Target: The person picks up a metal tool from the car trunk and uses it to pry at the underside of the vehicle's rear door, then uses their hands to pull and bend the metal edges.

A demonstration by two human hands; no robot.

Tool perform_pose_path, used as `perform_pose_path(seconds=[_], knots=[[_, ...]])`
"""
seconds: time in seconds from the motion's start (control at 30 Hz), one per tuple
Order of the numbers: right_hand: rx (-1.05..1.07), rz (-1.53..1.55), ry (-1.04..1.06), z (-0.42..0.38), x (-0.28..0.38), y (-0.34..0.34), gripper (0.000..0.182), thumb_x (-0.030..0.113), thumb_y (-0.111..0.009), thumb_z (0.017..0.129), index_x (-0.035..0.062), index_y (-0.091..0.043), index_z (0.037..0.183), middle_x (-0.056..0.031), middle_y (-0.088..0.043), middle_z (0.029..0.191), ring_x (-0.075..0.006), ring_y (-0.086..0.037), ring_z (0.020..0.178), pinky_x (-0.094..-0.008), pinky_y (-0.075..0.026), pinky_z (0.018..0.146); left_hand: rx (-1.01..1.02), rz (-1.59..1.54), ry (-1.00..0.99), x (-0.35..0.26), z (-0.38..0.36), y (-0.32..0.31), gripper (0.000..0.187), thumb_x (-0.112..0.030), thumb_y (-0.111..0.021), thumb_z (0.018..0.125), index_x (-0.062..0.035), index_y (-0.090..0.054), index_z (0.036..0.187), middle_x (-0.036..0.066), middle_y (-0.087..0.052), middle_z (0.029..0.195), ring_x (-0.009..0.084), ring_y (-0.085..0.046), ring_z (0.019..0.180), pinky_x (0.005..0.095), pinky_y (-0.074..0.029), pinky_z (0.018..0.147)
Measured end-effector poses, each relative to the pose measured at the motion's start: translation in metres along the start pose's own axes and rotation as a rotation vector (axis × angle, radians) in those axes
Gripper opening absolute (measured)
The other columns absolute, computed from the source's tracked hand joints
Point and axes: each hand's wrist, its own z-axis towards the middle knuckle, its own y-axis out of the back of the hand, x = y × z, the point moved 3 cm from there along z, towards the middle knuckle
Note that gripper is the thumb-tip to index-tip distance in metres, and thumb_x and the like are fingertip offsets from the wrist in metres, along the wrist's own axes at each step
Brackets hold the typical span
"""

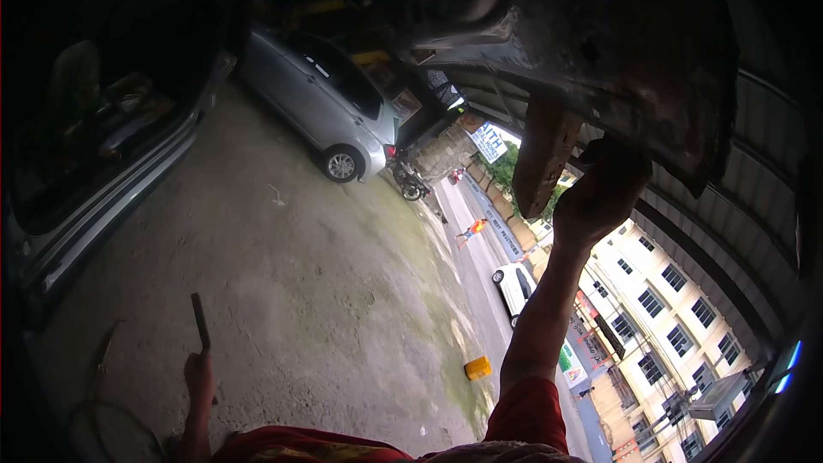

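My left hand (pixel 199 377) is low at the left, its fingers closed around a dark, narrow flat bar (pixel 201 321). The bar points up, and a short end shows below the fist. At the upper right my right hand (pixel 604 193) is raised on an outstretched arm, with its fingers closed at the lower edge of a dark, worn metal panel (pixel 634 77). Just left of that hand, a brown wooden block (pixel 542 159) hangs down from under the panel. Shadow hides what the right fingers grip.
The view is tilted. A silver car (pixel 321 99) stands on the concrete floor (pixel 291 274), with a motorcycle (pixel 410 182) behind it. Another vehicle's side (pixel 111 214) is at the left. A yellow container (pixel 477 367) sits near the road, where a white car (pixel 514 290) and a person (pixel 473 230) show.
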Motion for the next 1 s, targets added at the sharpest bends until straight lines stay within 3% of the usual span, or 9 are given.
perform_pose_path(seconds=[0.13, 0.2, 0.4, 0.73, 0.8, 0.83, 0.9, 0.93, 1.0], knots=[[0.101, -0.062, -0.069, 0.003, -0.009, 0.01, 0.016, -0.01, -0.048, 0.081, -0.0024, -0.061, 0.084, -0.0138, -0.057, 0.087, -0.0243, -0.057, 0.085, -0.0338, -0.047, 0.083, 0.036, -0.087, -0.079, -0.049, 0.0, 0.003, 0.054, -0.047, -0.052, 0.093, 0.0065, -0.052, 0.083, 0.02, -0.053, 0.076, 0.0318, -0.055, 0.072, 0.0438, -0.043, 0.067], [0.135, 0.134, -0.122, 0.002, -0.014, 0.01, 0.017, -0.011, -0.05, 0.084, -0.003, -0.062, 0.093, -0.015, -0.059, 0.096, -0.0257, -0.058, 0.093, -0.0343, -0.045, 0.089, 0.021, -0.127, -0.104, -0.069, 0.001, 0.005, 0.053, -0.047, -0.051, 0.094, 0.0057, -0.052, 0.083, 0.018, -0.052, 0.075, 0.0283, -0.054, 0.07, 0.042, -0.043, 0.065], [-0.03, -0.046, -0.077, -0.008, -0.018, 0.004, 0.025, -0.003, -0.054, 0.091, -0.005, -0.057, 0.115, -0.0187, -0.057, 0.119, -0.0309, -0.056, 0.114, -0.0363, -0.042, 0.1, 0.054, -0.249, -0.161, -0.141, -0.005, 0.007, 0.045, -0.039, -0.053, 0.095, 0.0043, -0.051, 0.085, 0.014, -0.054, 0.074, 0.0223, -0.053, 0.068, 0.0399, -0.043, 0.062], [0.049, -0.172, -0.021, -0.005, -0.022, 0.0, 0.035, -0.002, -0.058, 0.089, -0.006, -0.055, 0.124, -0.0169, -0.057, 0.128, -0.0255, -0.058, 0.114, -0.0356, -0.044, 0.1, 0.259, -0.806, -0.734, -0.359, -0.05, 0.012, 0.019, -0.018, -0.059, 0.091, -0.0038, -0.048, 0.087, 0.001, -0.052, 0.064, 0.0055, -0.046, 0.059, 0.027, -0.039, 0.052], [-0.107, 0.609, -0.212, -0.005, -0.029, -0.005, 0.036, -0.002, -0.059, 0.088, -0.0087, -0.054, 0.124, -0.0154, -0.059, 0.126, -0.0219, -0.059, 0.112, -0.0359, -0.045, 0.1, 0.266, -0.948, -0.842, -0.396, -0.058, 0.018, 0.016, -0.015, -0.059, 0.091, -0.0041, -0.048, 0.087, -0.002, -0.049, 0.064, 0.0035, -0.044, 0.059, 0.0251, -0.038, 0.051], [-0.108, 0.612, -0.211, -0.004, -0.03, -0.005, 0.036, -0.002, -0.059, 0.088, -0.0087, -0.054, 0.124, -0.0154, -0.059, 0.126, -0.0219, -0.059, 0.112, -0.0359, -0.045, 0.1, 0.24, -0.989, -0.895, -0.413, -0.061, 0.022, 0.016, -0.014, -0.059, 0.091, -0.0041, -0.047, 0.088, -0.002, -0.049, 0.063, 0.0033, -0.043, 0.058, 0.0247, -0.037, 0.051], [-0.119, 1.157, -0.273, 0.002, -0.034, -0.007, 0.037, -0.003, -0.059, 0.087, -0.0112, -0.053, 0.123, -0.0161, -0.06, 0.123, -0.0229, -0.059, 0.11, -0.0346, -0.046, 0.098, 0.254, -1.102, -0.935, -0.444, -0.07, 0.031, 0.015, -0.011, -0.06, 0.09, -0.004, -0.047, 0.088, -0.004, -0.047, 0.064, 0.0023, -0.042, 0.059, 0.0232, -0.037, 0.051], [-0.121, 1.161, -0.27, 0.0, -0.038, -0.009, 0.037, -0.003, -0.059, 0.087, -0.0112, -0.053, 0.123, -0.0161, -0.06, 0.123, -0.0229, -0.059, 0.11, -0.0346, -0.046, 0.098, 0.219, -1.108, -0.993, -0.46, -0.075, 0.034, 0.021, -0.025, -0.057, 0.093, -0.0076, -0.046, 0.09, -0.005, -0.045, 0.067, 0.0018, -0.038, 0.057, 0.0208, -0.033, 0.05], [-0.168, 1.358, -0.352, -0.008, -0.053, -0.013, 0.042, -0.003, -0.065, 0.084, -0.0105, -0.053, 0.124, -0.0182, -0.058, 0.126, -0.0273, -0.059, 0.112, -0.036, -0.048, 0.098, 0.189, -1.212, -1.058, -0.488, -0.084, 0.041, 0.02, -0.024, -0.058, 0.094, -0.0074, -0.047, 0.093, -0.006, -0.045, 0.068, 0.0014, -0.038, 0.056, 0.0199, -0.033, 0.05]])
